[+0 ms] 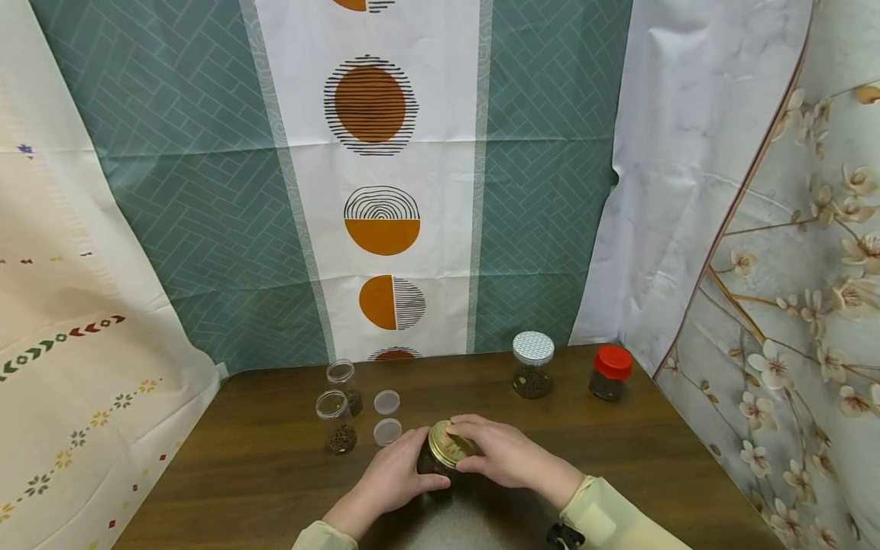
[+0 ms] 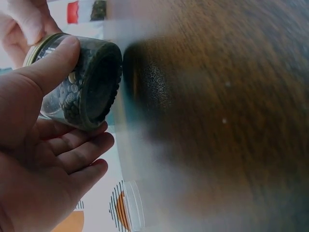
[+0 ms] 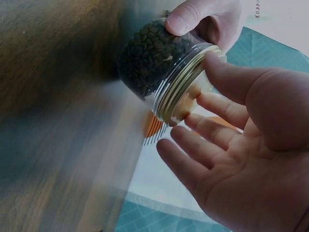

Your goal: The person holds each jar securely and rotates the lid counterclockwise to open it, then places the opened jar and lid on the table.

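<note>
A squat clear jar [image 3: 152, 53] of dark, flat seeds or beans has a gold screw lid [image 1: 445, 447]. My left hand [image 1: 395, 475] grips its side, the thumb across the near wall and the fingers round the far one. From the right, my right hand [image 1: 505, 452] holds the lid, its thumb on the rim and fingertips against the top. In the left wrist view the jar's ridged base [image 2: 104, 87] faces the table. The lid sits on the jar's mouth.
Left on the wooden table [image 1: 241, 458] stand two lidless jars, a front one [image 1: 340, 437] and a back one [image 1: 354, 401], beside two clear lids [image 1: 387, 402]. At the back right are a jar with a patterned lid [image 1: 532, 374] and a red-lidded jar [image 1: 608, 382]. Curtains [image 1: 550, 191] hang behind.
</note>
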`<action>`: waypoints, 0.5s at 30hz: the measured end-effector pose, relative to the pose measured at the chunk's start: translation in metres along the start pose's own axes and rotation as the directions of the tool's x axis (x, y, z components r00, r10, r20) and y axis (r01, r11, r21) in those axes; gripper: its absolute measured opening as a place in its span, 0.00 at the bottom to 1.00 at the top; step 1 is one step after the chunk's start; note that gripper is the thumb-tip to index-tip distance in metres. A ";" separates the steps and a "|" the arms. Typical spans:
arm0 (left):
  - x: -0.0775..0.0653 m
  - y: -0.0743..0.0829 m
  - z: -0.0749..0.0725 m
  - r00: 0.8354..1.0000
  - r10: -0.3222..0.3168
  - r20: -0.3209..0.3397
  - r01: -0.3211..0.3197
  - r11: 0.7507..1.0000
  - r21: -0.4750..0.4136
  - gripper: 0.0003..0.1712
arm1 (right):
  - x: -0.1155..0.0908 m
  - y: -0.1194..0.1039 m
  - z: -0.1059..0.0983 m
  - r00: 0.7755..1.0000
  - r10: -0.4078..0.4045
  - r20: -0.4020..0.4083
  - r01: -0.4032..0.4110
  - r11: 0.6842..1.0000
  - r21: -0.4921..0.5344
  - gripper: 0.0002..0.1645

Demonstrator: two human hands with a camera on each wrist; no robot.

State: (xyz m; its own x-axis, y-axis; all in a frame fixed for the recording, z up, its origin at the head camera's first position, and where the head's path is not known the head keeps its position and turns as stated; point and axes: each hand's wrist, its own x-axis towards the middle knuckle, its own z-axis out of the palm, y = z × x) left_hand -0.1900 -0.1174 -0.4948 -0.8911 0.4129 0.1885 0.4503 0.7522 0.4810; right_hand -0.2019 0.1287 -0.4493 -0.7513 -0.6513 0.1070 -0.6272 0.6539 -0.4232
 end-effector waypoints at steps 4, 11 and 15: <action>0.000 0.000 -0.001 1.000 0.001 -0.002 -0.001 1.000 -0.007 0.45 | 0.000 -0.004 0.001 0.997 0.053 -0.049 -0.053 0.999 0.003 0.37; 0.000 0.000 0.000 1.000 0.002 -0.004 -0.002 1.000 -0.005 0.45 | 0.002 -0.008 0.006 0.988 0.104 -0.115 -0.111 0.992 -0.063 0.37; 0.000 0.001 0.000 1.000 0.000 -0.006 0.000 1.000 -0.003 0.45 | 0.002 -0.007 0.008 0.989 0.094 -0.112 -0.103 0.992 -0.075 0.38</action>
State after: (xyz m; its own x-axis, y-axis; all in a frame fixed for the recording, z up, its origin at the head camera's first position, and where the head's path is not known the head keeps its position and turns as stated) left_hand -0.1895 -0.1169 -0.4946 -0.8914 0.4099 0.1934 0.4501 0.7506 0.4837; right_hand -0.1971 0.1196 -0.4530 -0.8251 -0.5399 0.1665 -0.5604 0.7443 -0.3633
